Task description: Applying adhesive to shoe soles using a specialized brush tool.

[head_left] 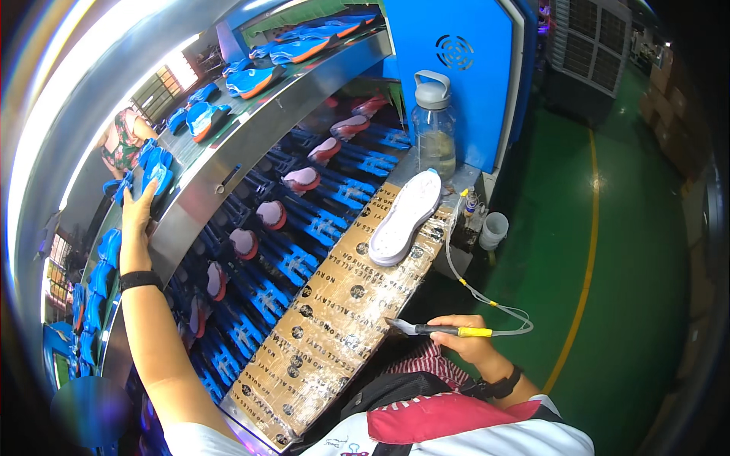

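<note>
The right hand (pixel 465 343) clamps a slim black-and-yellow brush (pixel 420 329); the left hand (pixel 138 210) meets a curved blue shoe upper (pixel 158 169), grip unclear at this distance.

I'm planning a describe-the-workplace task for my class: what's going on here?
The person's left hand is up at a blue shoe part on the metal-sided conveyor; whether it grips it is unclear. The right hand holds a brush with a tube attached, its tip by the edge of the cardboard-covered ledge. A white sole lies there, with neither hand on it.
</note>
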A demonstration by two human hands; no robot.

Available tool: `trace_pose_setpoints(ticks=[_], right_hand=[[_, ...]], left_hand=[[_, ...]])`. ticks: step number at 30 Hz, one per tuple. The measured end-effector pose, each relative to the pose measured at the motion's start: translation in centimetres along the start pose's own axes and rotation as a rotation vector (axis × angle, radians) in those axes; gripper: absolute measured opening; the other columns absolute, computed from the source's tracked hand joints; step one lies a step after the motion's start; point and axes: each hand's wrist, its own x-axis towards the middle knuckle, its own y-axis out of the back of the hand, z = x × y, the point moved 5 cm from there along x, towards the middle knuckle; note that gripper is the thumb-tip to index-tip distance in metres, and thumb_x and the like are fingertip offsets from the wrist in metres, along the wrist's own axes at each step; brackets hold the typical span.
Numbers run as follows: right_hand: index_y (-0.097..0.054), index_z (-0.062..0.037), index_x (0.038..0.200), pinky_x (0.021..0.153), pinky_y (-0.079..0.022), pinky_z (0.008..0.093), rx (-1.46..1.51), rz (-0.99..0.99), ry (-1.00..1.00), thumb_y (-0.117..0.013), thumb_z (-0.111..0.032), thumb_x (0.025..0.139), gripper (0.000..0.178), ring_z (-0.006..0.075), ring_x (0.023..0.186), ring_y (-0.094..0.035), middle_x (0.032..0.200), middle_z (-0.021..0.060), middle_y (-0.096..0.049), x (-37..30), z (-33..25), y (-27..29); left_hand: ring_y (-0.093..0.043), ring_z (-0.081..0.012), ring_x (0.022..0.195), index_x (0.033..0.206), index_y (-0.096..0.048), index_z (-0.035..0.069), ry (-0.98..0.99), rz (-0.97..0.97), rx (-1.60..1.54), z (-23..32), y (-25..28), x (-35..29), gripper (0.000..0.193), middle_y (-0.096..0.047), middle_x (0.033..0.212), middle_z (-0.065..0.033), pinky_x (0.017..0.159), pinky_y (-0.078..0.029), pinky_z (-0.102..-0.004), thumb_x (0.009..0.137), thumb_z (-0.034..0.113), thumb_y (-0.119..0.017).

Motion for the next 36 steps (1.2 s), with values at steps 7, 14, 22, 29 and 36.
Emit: trace_pose_setpoints(ticks=[7,14,22,29,36], right_hand=[[-0.067,0.002,0.102,0.064,-0.051,0.0217,-0.057,0.005,-0.032,-0.068,-0.004,0.08,0.022,0.0086,0.068,-0.063,0.078,0.0059,-0.068,-0.5,-0.1,-0.7],[-0.068,0.0034,0.099,0.062,-0.048,0.0201,-0.062,-0.018,-0.033,-0.069,-0.001,0.077,0.023,0.0079,0.068,-0.062,0.077,0.0067,-0.068,-0.8,0.4,-1.3],[-0.066,0.0055,0.101,0.067,-0.052,0.0223,-0.034,-0.053,-0.035,-0.07,-0.001,0.076,0.027,0.0113,0.07,-0.064,0.081,0.0098,-0.068,-0.6,0.9,-2.2],[-0.066,0.0057,0.101,0.066,-0.051,0.0213,-0.006,-0.071,-0.074,-0.069,-0.001,0.076,0.026,0.0111,0.069,-0.064,0.08,0.009,-0.068,-1.0,0.7,-3.9],[-0.067,0.0038,0.101,0.063,-0.049,0.0199,-0.125,-0.119,-0.025,-0.071,-0.003,0.077,0.025,0.0071,0.069,-0.061,0.078,0.0061,-0.068,-1.0,0.0,-5.1]], left_hand=[[-0.04,-0.0367,0.13,0.142,-0.029,-0.002,-0.074,0.133,0.388,0.5,-1.3,2.3,0.105,-0.041,0.138,-0.0278,0.107,-0.031,-0.0398,0.069,0.066,-0.064],[-0.04,-0.0402,0.127,0.137,-0.043,0.015,-0.255,0.567,0.9,4.4,0.6,-4.0,0.073,-0.047,0.131,-0.0239,0.098,-0.034,-0.0588,0.078,0.057,-0.058],[-0.058,-0.0328,0.104,0.115,-0.065,0.018,-0.215,0.147,1.215,-0.9,10.6,-5.4,0.033,-0.059,0.115,-0.0139,0.086,-0.049,-0.0428,0.083,0.026,-0.062],[-0.057,-0.0328,0.104,0.118,-0.063,0.021,-0.083,0.157,1.329,-5.9,18.7,-6.1,0.035,-0.059,0.112,-0.0108,0.085,-0.048,-0.0468,0.083,0.023,-0.063],[-0.06,-0.0275,0.089,0.112,-0.067,0.015,-0.394,0.276,1.068,-4.9,21.4,-10.3,0.03,-0.059,0.092,-0.0122,0.078,-0.046,-0.0397,0.083,0.023,-0.065]])
